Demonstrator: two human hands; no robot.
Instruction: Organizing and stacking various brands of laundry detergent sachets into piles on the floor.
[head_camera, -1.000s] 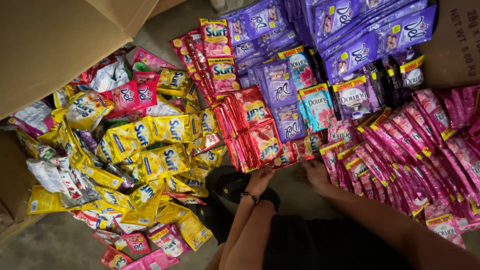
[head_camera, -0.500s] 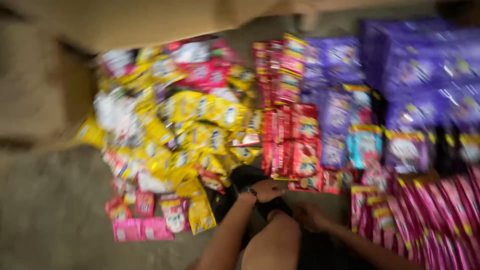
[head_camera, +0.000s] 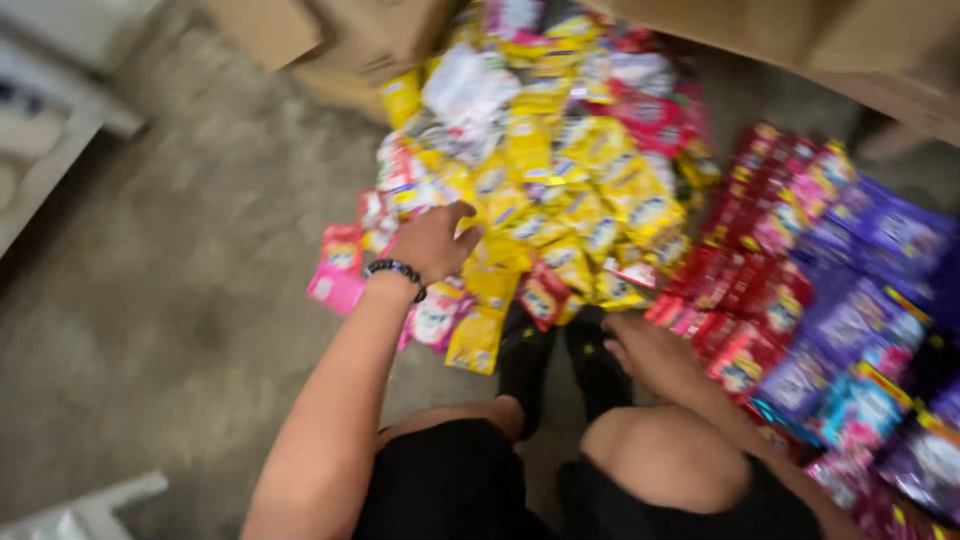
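Head cam's pretty blurry, but the left hand (head_camera: 432, 243) lies open, palm down, on the yellow sachets (head_camera: 560, 200) heaped on the floor (head_camera: 180, 300). The right hand (head_camera: 650, 350) rests loosely open, holding nothing, just beside the red sachets (head_camera: 740, 290), purple packs (head_camera: 880, 260) further right.

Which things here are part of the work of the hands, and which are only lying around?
In hand:
left hand on the yellow sachets
right hand beside the red sachets

Lying about:
purple sachets
cardboard box
concrete floor
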